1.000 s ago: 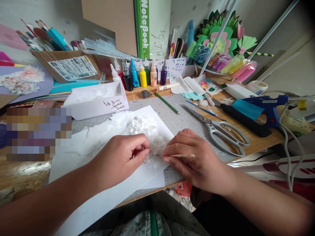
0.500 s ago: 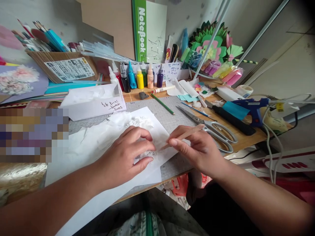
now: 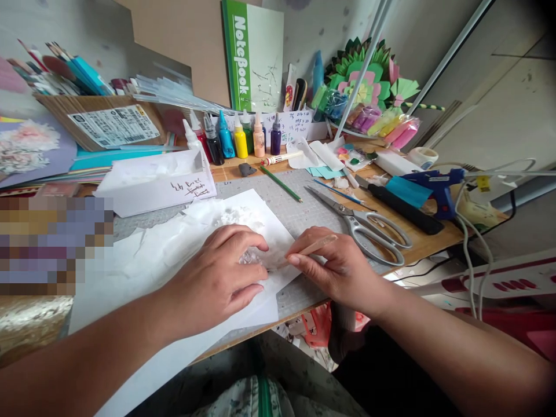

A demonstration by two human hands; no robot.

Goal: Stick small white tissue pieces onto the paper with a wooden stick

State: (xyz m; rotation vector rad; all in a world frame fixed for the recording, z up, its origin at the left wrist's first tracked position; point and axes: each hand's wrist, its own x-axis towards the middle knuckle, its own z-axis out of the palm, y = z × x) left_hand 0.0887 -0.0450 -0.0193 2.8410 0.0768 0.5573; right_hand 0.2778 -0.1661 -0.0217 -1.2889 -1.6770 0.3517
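My left hand (image 3: pixel 226 269) curves over the white paper (image 3: pixel 117 284), its fingers bent around a small, clear, shiny thing (image 3: pixel 252 256). Most of that thing is hidden by the fingers, and its kind cannot be made out. In my right hand (image 3: pixel 328 260), a flat wooden stick (image 3: pixel 319 244) is pinched between thumb and fingers. The stick's lower end points left, close to the clear thing. Behind my left hand, a heap of white, fluffy bits (image 3: pixel 238 217) lies on the paper.
Large scissors (image 3: pixel 360 223), a green pencil (image 3: pixel 281 184) and a black-handled knife (image 3: pixel 406 208) lie beyond my right hand. A blue glue gun (image 3: pixel 438 188) sits at right. Paint bottles (image 3: pixel 240 138) line the back; a folded paper tray (image 3: pixel 152 188) stands at left.
The stick's tip and my right hand have moved left, nearer to my left hand. The stick now lies lower. The whole view has shifted slightly.
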